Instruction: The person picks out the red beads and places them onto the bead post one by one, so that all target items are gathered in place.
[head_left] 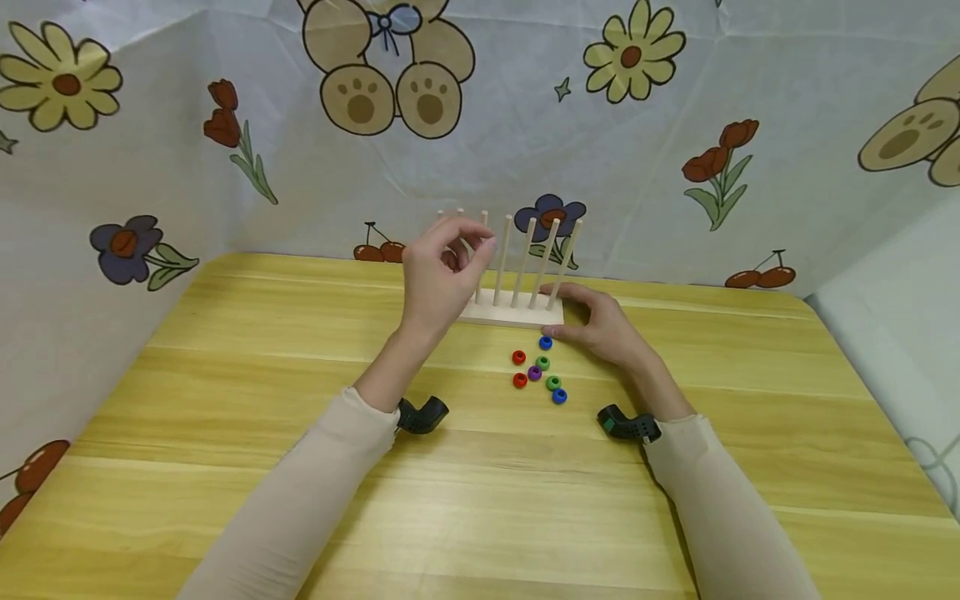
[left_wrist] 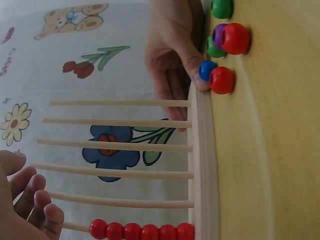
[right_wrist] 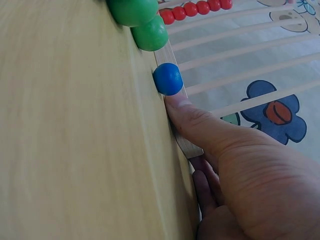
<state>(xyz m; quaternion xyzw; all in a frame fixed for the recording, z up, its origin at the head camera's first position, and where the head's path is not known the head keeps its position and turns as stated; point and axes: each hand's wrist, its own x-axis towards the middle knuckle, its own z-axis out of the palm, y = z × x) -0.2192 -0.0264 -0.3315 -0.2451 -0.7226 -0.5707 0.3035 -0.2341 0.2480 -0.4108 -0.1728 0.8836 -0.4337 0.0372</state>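
A wooden peg rack, a flat base with several upright pegs, stands near the back of the table. My left hand is raised beside the peg tops, thumb and fingers loosely bent. Nothing shows between those fingers in the left wrist view. With thumb in front and fingers behind, my right hand grips the right end of the base. A blue bead sits right at that thumb's tip. Red beads are stacked on a peg toward the left end, which my left hand hides in the head view.
Loose beads lie in front of the rack: two red, two green, a purple and another blue. Behind the wooden table hangs a patterned cloth. A black wrist camera juts from each sleeve.
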